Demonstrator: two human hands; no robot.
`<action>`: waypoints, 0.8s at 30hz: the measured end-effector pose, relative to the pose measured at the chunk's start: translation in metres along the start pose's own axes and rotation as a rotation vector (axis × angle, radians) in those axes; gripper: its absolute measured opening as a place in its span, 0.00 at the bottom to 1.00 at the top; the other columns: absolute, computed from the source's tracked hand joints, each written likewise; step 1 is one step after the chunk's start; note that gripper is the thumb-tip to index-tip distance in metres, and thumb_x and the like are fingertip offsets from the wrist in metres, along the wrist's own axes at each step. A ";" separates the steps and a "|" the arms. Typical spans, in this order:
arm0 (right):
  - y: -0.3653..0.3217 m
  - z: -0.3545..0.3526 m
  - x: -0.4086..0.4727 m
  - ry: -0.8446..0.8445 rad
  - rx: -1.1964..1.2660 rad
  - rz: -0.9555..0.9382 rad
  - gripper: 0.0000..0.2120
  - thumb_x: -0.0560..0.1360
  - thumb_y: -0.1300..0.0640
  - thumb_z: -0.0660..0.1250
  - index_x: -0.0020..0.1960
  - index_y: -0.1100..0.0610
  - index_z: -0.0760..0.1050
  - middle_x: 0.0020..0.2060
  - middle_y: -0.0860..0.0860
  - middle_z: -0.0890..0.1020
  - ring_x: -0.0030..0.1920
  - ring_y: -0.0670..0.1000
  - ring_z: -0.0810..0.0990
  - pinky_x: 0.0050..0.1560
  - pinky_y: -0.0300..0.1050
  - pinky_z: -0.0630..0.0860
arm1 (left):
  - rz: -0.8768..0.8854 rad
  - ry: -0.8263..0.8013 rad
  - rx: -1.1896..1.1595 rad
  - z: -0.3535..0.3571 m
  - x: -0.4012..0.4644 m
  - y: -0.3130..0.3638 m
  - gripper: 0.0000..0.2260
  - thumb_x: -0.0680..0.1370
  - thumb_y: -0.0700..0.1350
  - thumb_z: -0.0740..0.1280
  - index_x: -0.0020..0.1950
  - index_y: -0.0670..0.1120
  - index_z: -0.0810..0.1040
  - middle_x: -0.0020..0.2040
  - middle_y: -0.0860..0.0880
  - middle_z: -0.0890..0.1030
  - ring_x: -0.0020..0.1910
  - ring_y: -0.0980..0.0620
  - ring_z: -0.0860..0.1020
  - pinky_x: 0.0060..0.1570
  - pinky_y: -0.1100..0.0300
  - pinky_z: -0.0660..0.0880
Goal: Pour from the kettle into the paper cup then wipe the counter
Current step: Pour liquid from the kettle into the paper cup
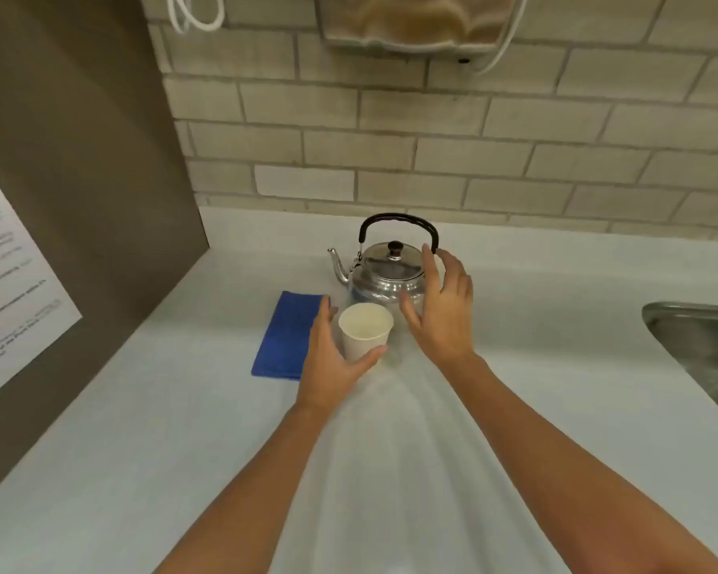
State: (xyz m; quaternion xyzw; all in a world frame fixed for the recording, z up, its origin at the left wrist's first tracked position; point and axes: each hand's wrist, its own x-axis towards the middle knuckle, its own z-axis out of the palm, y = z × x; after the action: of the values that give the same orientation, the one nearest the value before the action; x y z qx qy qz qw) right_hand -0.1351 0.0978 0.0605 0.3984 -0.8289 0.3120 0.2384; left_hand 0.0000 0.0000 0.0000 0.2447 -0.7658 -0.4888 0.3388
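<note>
A steel kettle (384, 273) with a black arched handle and a spout pointing left stands on the pale counter (556, 366) near the brick wall. In front of it stands an upright white paper cup (365, 330), empty as far as I can see. My left hand (331, 364) wraps around the cup's left and near side, thumb under its front. My right hand (442, 310) hovers open beside the kettle's right side, fingers spread, just below the handle's right end. A folded blue cloth (285, 335) lies flat to the left of the cup.
A steel sink (705, 345) is set into the counter at the right edge. A brown side panel (79, 180) with a printed sheet closes off the left. A wall-mounted dispenser (415, 22) hangs above the kettle.
</note>
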 end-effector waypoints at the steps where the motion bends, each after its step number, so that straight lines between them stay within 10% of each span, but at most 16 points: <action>1: 0.003 0.003 0.008 -0.027 -0.009 0.011 0.31 0.74 0.51 0.64 0.73 0.58 0.58 0.68 0.63 0.66 0.69 0.64 0.64 0.67 0.65 0.63 | -0.025 -0.008 -0.016 0.001 -0.001 0.000 0.50 0.61 0.61 0.75 0.75 0.55 0.48 0.68 0.56 0.66 0.68 0.56 0.65 0.63 0.60 0.64; 14: 0.023 0.039 0.139 -0.417 0.008 -0.033 0.19 0.77 0.43 0.59 0.66 0.45 0.69 0.53 0.58 0.79 0.55 0.59 0.76 0.52 0.52 0.74 | -0.100 -0.016 0.031 0.019 0.001 -0.026 0.27 0.66 0.55 0.74 0.57 0.68 0.62 0.54 0.63 0.74 0.56 0.59 0.75 0.51 0.69 0.72; 24: 0.027 0.046 0.153 -0.320 0.177 -0.077 0.14 0.74 0.43 0.65 0.56 0.45 0.79 0.54 0.47 0.84 0.52 0.52 0.81 0.50 0.46 0.75 | -0.101 -0.008 0.057 0.019 0.001 -0.028 0.27 0.66 0.55 0.74 0.54 0.74 0.61 0.55 0.65 0.73 0.57 0.60 0.74 0.55 0.64 0.73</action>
State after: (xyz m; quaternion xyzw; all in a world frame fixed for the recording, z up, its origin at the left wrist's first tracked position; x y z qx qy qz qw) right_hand -0.2506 -0.0003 0.1188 0.4937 -0.8099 0.3068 0.0792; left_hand -0.0142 -0.0011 -0.0312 0.2905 -0.7674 -0.4845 0.3033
